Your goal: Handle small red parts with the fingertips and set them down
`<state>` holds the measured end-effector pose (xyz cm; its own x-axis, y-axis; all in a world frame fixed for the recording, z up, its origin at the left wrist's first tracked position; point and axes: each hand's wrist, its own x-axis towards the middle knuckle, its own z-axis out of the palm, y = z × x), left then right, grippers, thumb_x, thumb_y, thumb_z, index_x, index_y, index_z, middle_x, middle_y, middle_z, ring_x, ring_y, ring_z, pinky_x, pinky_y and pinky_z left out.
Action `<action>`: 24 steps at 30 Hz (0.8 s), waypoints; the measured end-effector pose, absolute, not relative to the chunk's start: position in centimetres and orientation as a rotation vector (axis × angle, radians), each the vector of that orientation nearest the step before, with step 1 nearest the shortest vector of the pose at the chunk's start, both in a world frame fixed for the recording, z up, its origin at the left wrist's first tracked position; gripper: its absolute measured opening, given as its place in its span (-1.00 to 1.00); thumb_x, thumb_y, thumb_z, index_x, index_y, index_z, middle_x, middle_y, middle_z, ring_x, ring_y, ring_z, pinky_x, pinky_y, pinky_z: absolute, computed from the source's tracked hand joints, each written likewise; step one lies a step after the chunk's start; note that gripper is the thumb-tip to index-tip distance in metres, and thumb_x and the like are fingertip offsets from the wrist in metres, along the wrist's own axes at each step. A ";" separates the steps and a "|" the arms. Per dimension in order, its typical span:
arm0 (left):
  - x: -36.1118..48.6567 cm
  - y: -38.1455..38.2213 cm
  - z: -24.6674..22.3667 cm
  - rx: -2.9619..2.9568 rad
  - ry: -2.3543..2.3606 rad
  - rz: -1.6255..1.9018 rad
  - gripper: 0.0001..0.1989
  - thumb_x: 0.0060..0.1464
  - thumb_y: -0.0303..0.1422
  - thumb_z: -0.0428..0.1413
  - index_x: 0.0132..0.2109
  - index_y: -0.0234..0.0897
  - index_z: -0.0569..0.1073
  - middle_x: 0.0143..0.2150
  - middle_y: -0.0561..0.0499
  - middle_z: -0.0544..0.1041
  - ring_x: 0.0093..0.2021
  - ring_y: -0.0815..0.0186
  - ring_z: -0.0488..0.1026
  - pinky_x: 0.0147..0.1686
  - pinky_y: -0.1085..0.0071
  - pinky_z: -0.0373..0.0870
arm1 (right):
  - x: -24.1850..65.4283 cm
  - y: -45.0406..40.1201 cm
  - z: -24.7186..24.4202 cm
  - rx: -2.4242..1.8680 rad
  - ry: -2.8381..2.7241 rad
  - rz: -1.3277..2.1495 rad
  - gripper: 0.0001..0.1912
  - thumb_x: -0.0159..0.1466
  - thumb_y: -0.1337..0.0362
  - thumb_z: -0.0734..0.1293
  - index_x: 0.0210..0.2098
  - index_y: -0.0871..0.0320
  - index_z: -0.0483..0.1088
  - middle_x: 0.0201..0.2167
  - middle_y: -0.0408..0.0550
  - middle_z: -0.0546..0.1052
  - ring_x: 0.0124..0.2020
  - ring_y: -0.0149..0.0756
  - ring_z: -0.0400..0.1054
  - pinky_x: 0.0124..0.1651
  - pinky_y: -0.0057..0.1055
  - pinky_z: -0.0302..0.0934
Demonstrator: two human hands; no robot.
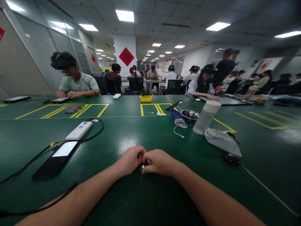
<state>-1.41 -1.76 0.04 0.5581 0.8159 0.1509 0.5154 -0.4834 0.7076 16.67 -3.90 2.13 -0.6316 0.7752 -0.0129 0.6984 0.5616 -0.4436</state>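
Observation:
My left hand (131,160) and my right hand (158,162) meet low over the green table (113,194), fingertips touching or almost so. The fingers of both hands are curled into a pinch. Between them shows a small dark and whitish piece (142,166), too small to name and mostly covered by the fingers. Which hand bears it I cannot tell. Left of my hands lie a white power bank (79,130) marked with a number and a flat black-and-white slab (55,160).
A black cable (25,164) crosses the left side and my left forearm. To the right are a pale bottle (207,117), a metal bowl (190,115), a grey pouch (222,141) and a black mouse (232,158). A yellow box (145,98) stands farther back; people sit opposite.

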 end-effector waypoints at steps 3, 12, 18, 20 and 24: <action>-1.3 -1.9 0.1 2.192 1.078 0.680 -0.82 -0.05 -0.52 0.02 -0.29 -0.26 0.48 -0.39 0.03 0.48 -0.38 0.32 0.38 -0.39 0.45 0.25 | 16.7 -3.9 2.1 -1.213 -2.595 0.568 -0.87 0.12 0.19 0.37 -0.37 0.10 0.44 -0.52 -0.21 0.41 -0.50 -0.44 0.22 -0.45 -0.49 -0.08; -1.5 -1.7 0.1 1.833 1.001 0.828 -0.79 0.07 -0.45 -0.02 -0.14 -0.30 0.42 -0.32 0.00 0.54 -0.31 0.31 0.49 -0.25 0.39 0.37 | 18.6 -2.8 1.2 -1.141 -2.035 1.222 -0.85 0.11 0.33 0.33 -0.29 0.19 0.35 -0.52 -0.16 0.46 -0.49 -0.41 0.37 -0.44 -0.54 0.14; -1.5 -1.7 0.2 1.722 0.969 0.813 -0.81 0.04 -0.42 0.03 -0.17 -0.31 0.43 -0.35 0.00 0.56 -0.35 0.31 0.49 -0.33 0.41 0.36 | 18.3 -2.4 1.0 -1.111 -1.745 1.362 -0.81 0.09 0.38 0.31 -0.26 0.23 0.40 -0.49 -0.09 0.52 -0.46 -0.40 0.40 -0.40 -0.53 0.19; -1.5 -1.8 0.3 1.693 0.966 0.829 -0.82 0.04 -0.41 0.04 -0.18 -0.31 0.43 -0.37 0.01 0.56 -0.38 0.33 0.48 -0.36 0.44 0.34 | 18.0 -2.6 1.2 -1.070 -1.624 1.426 -0.83 0.08 0.39 0.31 -0.29 0.23 0.40 -0.46 -0.07 0.52 -0.38 -0.37 0.43 -0.31 -0.47 0.25; -1.5 -2.0 0.6 1.682 0.968 0.842 -0.83 0.08 -0.37 0.03 -0.20 -0.31 0.45 -0.38 0.01 0.55 -0.37 0.34 0.48 -0.34 0.44 0.35 | 17.5 -2.8 1.5 -1.038 -1.526 1.443 -0.82 0.02 0.42 0.32 -0.33 0.22 0.41 -0.45 -0.09 0.50 -0.39 -0.37 0.40 -0.37 -0.49 0.23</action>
<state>-1.46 -1.95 0.62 0.4421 0.8925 0.0891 0.2120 -0.2005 0.9565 17.52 -2.79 1.49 -0.3639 0.9314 0.0038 0.0484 0.0230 -0.9986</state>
